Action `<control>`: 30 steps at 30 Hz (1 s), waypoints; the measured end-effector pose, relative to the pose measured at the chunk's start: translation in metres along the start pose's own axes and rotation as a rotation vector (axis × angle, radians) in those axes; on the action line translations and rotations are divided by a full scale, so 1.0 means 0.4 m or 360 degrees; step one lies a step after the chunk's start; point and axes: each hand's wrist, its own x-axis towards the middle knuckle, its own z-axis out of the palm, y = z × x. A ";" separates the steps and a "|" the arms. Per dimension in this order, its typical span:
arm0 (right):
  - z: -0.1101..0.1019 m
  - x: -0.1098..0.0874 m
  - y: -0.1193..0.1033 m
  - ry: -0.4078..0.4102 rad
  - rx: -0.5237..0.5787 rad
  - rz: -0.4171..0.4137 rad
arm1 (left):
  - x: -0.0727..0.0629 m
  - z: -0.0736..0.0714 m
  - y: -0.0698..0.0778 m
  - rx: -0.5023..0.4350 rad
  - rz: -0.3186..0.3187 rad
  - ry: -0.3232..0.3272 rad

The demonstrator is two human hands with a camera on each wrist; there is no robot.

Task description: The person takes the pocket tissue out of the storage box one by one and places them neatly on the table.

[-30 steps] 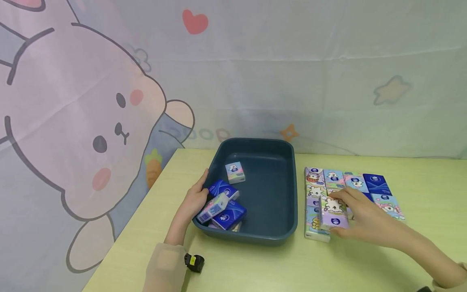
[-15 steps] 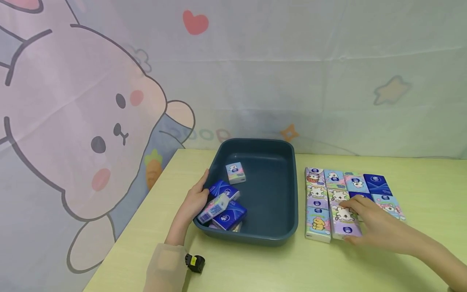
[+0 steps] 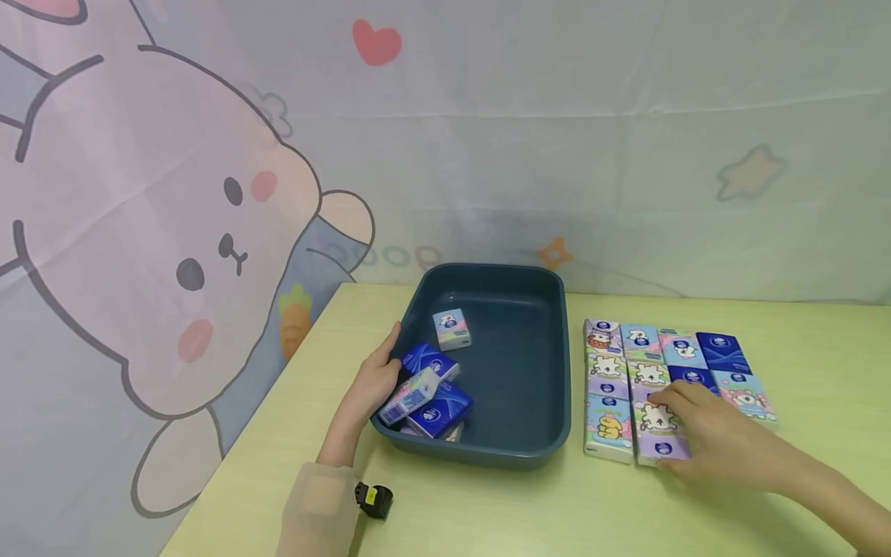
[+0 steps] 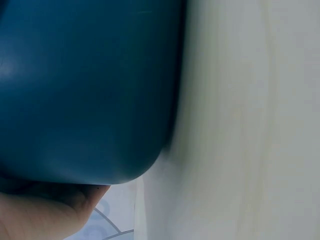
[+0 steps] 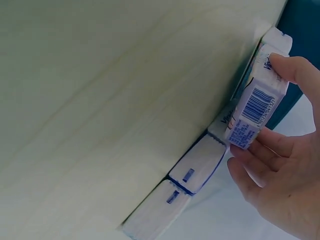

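My right hand (image 3: pixel 717 437) pinches a purple tissue pack (image 3: pixel 657 432) printed with a white cartoon figure, thumb at its near end and fingers at its far end. In the right wrist view that tissue pack (image 5: pixel 257 102) shows its barcode side, tilted against the packs beside it. Several more tissue packs, such as a light-blue one (image 3: pixel 609 428), lie flat in rows beyond and left of it. My left hand (image 3: pixel 369 385) grips the left rim of a dark teal tub (image 3: pixel 480 458). In the left wrist view the tub's wall (image 4: pixel 90 100) covers most of that hand's fingers.
Inside the tub several tissue packs lie loose: blue ones (image 3: pixel 440 410) piled at the near left corner, a small pastel one (image 3: pixel 452 330) farther back. A black device (image 3: pixel 374 501) sits by my left sleeve. A printed cloth (image 3: pixel 487 155) hangs behind the yellow table (image 3: pixel 501 510).
The right hand has carried the purple tissue pack rightward from above the left column and lowered it to the near end of the second column. The left hand stays on the tub's rim.
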 end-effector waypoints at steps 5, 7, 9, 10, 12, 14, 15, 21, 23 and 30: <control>0.009 -0.003 0.001 0.0021 -0.0039 -0.0014 | 0.001 -0.001 0.004 0.0012 0.0000 0.0001; 0.012 -0.003 0.000 0.0035 -0.0039 -0.0021 | 0.001 -0.002 0.004 0.0013 -0.0004 -0.0001; 0.015 -0.004 0.000 0.0045 -0.0025 -0.0029 | 0.001 -0.002 0.005 0.0011 -0.0009 -0.0003; 0.016 -0.004 0.000 0.0048 -0.0019 -0.0031 | 0.001 -0.002 0.005 0.0011 -0.0007 -0.0004; 0.017 -0.005 0.000 0.0045 -0.0005 -0.0037 | 0.000 -0.002 0.005 0.0011 -0.0005 -0.0005; 0.017 -0.006 0.000 0.0030 0.0007 -0.0043 | 0.000 -0.001 0.005 0.0006 -0.0003 -0.0007; 0.017 -0.006 0.000 0.0019 0.0001 -0.0043 | -0.001 -0.001 0.006 0.0003 -0.0003 -0.0007; 0.018 -0.008 -0.005 -0.0038 -0.0062 -0.0073 | -0.002 -0.002 0.003 0.0002 -0.0005 -0.0004; 0.018 -0.011 -0.006 -0.0057 -0.0084 -0.0076 | -0.003 -0.001 0.004 0.0004 -0.0005 -0.0004; 0.022 -0.020 -0.012 -0.0031 -0.0124 -0.0103 | -0.002 -0.002 0.004 -0.0004 -0.0002 -0.0006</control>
